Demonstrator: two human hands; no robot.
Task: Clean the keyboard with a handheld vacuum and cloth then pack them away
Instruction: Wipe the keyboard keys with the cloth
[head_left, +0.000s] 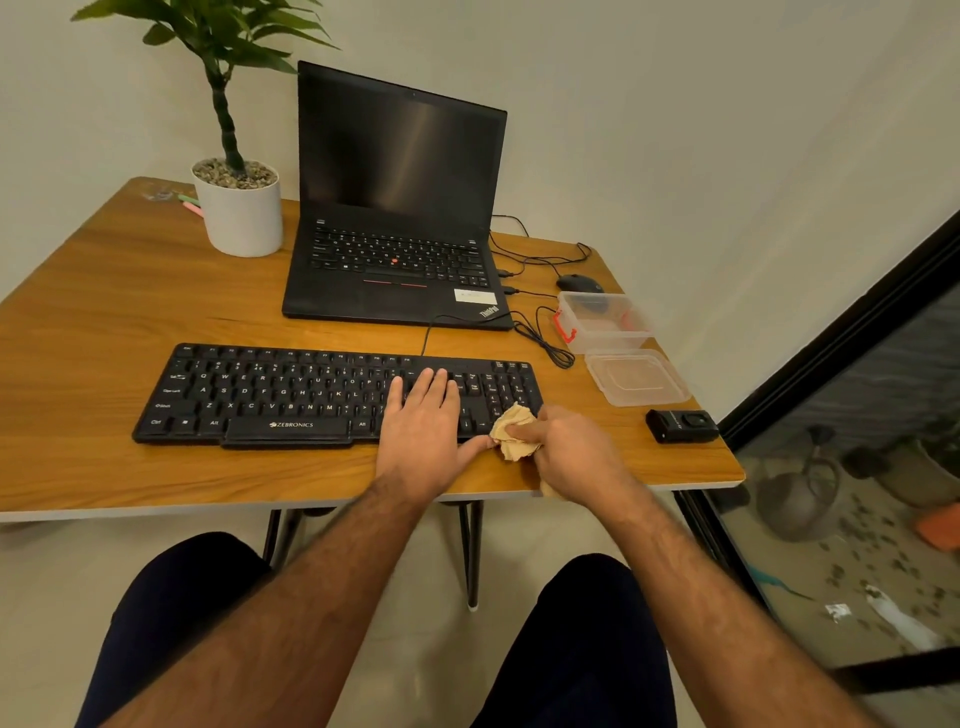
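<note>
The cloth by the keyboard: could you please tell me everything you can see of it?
The cloth is a small, tan, soft-looking rag, crumpled into a wad. The right hand grips it with curled fingers, pressing it against the front right corner of the black keyboard, near the arrow keys and number pad. Part of it overhangs onto the wooden table. The left hand lies flat on the keys beside it, its thumb nearly touching the cloth.

A wooden desk on dark metal legs is standing against plain pale walls. A pale floor is showing below, and a dark-framed glass door is running along the right of the frame.
</note>
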